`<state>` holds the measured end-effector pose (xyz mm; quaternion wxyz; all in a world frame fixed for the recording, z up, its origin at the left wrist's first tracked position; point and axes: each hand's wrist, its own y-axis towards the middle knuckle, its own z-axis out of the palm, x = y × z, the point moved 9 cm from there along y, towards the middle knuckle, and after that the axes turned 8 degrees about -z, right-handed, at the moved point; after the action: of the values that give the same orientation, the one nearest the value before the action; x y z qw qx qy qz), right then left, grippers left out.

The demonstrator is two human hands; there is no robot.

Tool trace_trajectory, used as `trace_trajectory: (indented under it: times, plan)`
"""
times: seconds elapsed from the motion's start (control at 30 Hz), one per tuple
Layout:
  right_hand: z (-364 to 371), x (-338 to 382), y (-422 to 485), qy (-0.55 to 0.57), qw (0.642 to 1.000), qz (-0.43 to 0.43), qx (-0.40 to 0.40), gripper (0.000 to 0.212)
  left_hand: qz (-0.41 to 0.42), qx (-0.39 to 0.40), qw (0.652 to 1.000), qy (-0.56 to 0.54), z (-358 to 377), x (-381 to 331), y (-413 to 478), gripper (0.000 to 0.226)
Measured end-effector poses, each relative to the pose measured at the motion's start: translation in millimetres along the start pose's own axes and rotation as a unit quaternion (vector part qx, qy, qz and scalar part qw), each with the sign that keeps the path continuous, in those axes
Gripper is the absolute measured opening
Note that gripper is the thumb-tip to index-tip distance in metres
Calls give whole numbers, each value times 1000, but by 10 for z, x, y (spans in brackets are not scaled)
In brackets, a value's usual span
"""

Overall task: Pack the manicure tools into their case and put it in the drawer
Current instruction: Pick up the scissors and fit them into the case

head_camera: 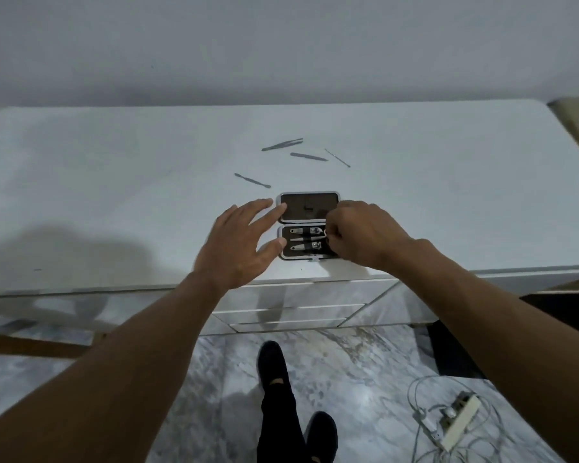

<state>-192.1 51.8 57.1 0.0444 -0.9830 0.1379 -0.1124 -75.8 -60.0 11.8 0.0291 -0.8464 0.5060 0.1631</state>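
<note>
A small dark manicure case (308, 208) with a silver rim lies open near the front edge of the white dresser top (114, 195). Its lower half holds two nail clippers (306, 238) and a thin tool between them. My left hand (241, 245) rests spread against the case's left side, fingertips touching the lid and the tray. My right hand (361, 235) is closed on a small ring-handled tool (325, 232) at the tray's right end. Loose on the top behind the case lie tweezers (283, 144), a file (308, 157), a thin pick (337, 158) and a pusher (252, 180).
Closed drawers (291, 309) sit in the dresser front just below the case. A marble floor lies underneath, with my dark-clad legs (281, 396) and a white power strip with tangled cables (455, 422) at the right. A wall runs behind the dresser.
</note>
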Motion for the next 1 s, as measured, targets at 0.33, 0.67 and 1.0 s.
trace_trajectory:
  times: [0.33, 0.67, 1.0]
  plan:
    - [31, 68, -16, 3, 1000, 8, -16, 14, -15, 9, 1000, -3, 26, 21, 6, 58]
    - [25, 25, -41, 7, 1000, 0, -27, 18, -17, 15, 1000, -11, 22, 21, 3, 58]
    - [-61, -54, -23, 52, 997, 25, -50, 16, -19, 27, 999, -29, 10, 33, 3, 64]
